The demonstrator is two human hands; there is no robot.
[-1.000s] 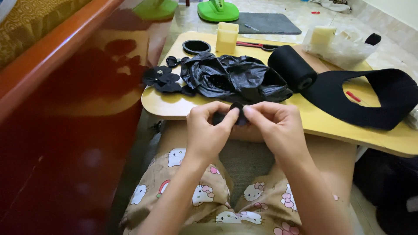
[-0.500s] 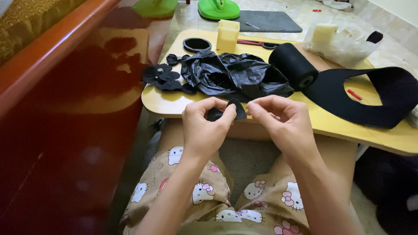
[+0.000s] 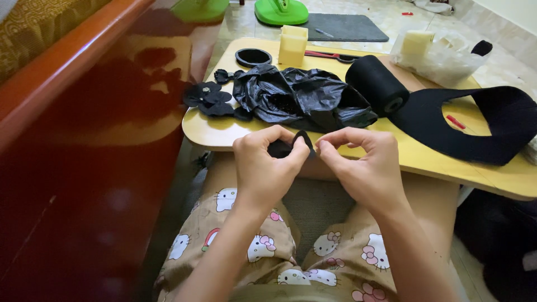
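Got both hands pinched shut on a small black fabric piece (image 3: pixel 291 146), left hand (image 3: pixel 263 168) and right hand (image 3: pixel 366 168) meeting just over my lap at the near edge of the low yellow wooden table (image 3: pixel 224 131). Right behind my grip sits a crumpled black plastic bag (image 3: pixel 302 100), open with dark stuff inside I can't make out. Past my right hand there's a clear plastic bag (image 3: pixel 447 56) holding a pale yellow block (image 3: pixel 417 42). Tiled floor beyond.
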